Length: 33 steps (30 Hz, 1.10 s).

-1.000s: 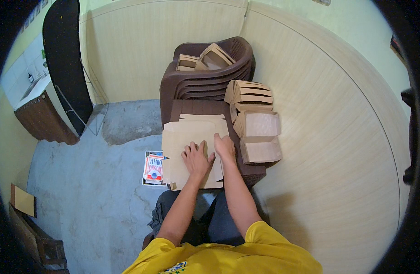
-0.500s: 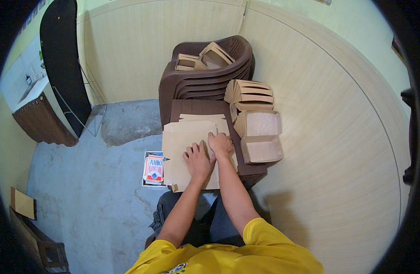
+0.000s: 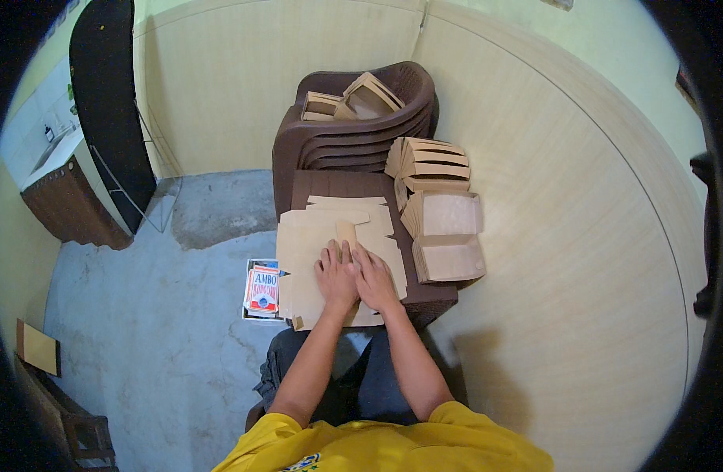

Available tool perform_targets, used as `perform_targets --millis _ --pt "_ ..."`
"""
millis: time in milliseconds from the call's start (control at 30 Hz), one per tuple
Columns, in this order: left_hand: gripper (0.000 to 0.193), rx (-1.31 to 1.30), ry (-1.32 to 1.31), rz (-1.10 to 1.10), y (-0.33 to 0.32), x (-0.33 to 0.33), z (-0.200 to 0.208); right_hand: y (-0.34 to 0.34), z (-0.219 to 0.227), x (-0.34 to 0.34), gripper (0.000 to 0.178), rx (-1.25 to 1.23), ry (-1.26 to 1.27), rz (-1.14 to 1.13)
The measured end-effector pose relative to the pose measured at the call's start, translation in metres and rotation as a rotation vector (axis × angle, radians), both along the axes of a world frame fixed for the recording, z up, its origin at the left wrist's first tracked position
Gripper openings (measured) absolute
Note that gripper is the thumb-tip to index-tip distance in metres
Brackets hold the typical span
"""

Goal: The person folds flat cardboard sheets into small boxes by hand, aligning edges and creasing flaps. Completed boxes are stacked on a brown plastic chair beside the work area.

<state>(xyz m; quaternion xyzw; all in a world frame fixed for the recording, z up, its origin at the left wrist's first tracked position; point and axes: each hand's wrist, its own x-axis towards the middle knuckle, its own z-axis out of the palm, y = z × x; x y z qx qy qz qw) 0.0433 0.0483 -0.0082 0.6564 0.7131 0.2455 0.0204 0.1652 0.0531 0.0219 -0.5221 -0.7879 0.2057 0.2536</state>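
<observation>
A flat, die-cut sheet of brown cardboard [image 3: 305, 236] lies on the seat of stacked brown plastic chairs [image 3: 338, 182], with more cut card beneath it. My left hand [image 3: 337, 279] rests palm down on the sheet, fingers stretched forward. Beside it, touching at the thumbs, my right hand [image 3: 374, 281] lies with its fingers extended over the card. A narrow raised flap [image 3: 345, 231] of card sticks out just past my fingertips, its lower part hidden under them. Neither hand grips anything that I can see.
Nested brown card boxes [image 3: 436, 164] stand on the right, with an open box [image 3: 451, 236] nearer me. Two more boxes [image 3: 369, 96] sit on the chair stack's far side. A small white tray [image 3: 263, 315] holding a card pack is at the left. Wood panelling [image 3: 550, 204] curves along the right.
My right hand has drawn back toward me and now lies flatter, close beside the left. The narrow flap has come into view ahead of the fingers.
</observation>
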Motion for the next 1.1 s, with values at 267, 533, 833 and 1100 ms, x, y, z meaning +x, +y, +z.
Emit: perform_targets --millis 267,533,833,1100 --pt "0.098 -0.159 0.084 -0.137 0.000 -0.007 0.000 0.016 0.009 -0.023 0.109 -0.163 -0.246 -0.159" --pt "0.095 -0.124 0.028 -0.145 -0.004 -0.006 0.014 0.085 0.025 -0.050 0.107 -0.252 -0.337 -0.174" --pt "0.062 -0.157 -0.150 -0.181 0.017 -0.036 0.029 0.049 -0.015 0.021 0.067 0.042 0.175 -0.380" --pt "0.054 -0.077 0.029 -0.144 -0.008 -0.021 0.057 0.042 -0.007 0.006 0.054 0.048 -0.049 -0.546"
